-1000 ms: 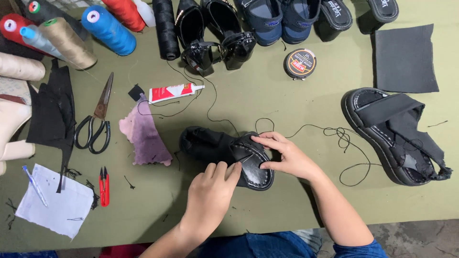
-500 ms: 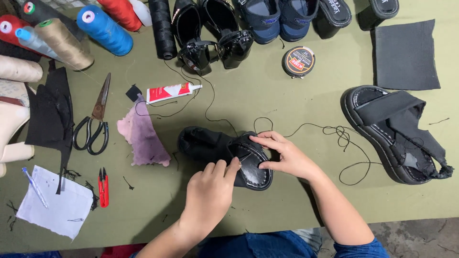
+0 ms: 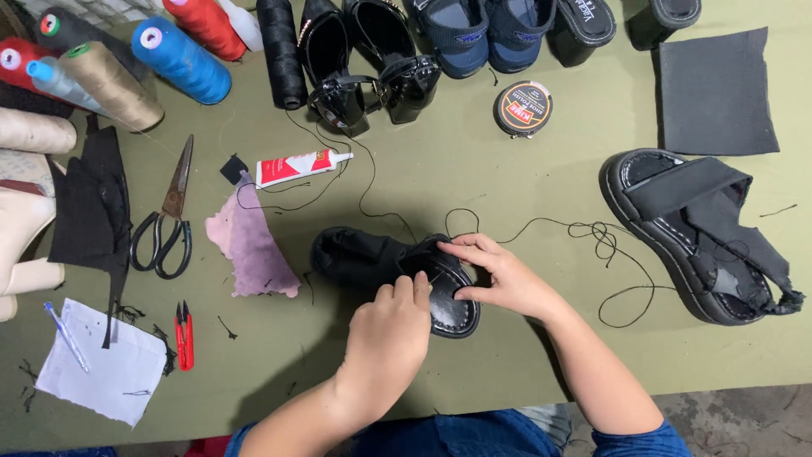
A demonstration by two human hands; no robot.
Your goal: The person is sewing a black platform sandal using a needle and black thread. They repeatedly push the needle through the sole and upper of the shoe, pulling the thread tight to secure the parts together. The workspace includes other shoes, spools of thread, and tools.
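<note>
A black sandal (image 3: 364, 258) lies on its side in the middle of the olive green table (image 3: 474, 178). My left hand (image 3: 391, 334) presses on its near sole edge, fingers curled over it. My right hand (image 3: 499, 275) grips the sandal's right end, fingertips pinched at the strap by the sole. A long black thread (image 3: 592, 233) runs from the sandal off to the right in loose loops. What my fingertips pinch is too small to make out.
A matching black sandal (image 3: 694, 233) lies at the right, a black cloth square (image 3: 715, 93) behind it. Glue tube (image 3: 296, 167), pink rag (image 3: 249, 245), scissors (image 3: 169, 216), red snips (image 3: 183, 336) and paper with a pen (image 3: 101, 364) lie left. Thread cones (image 3: 182, 59), a polish tin (image 3: 523, 107) and several shoes line the back.
Both hands stay on the sandal; the fingers have shifted only slightly. The view has drifted a little.
</note>
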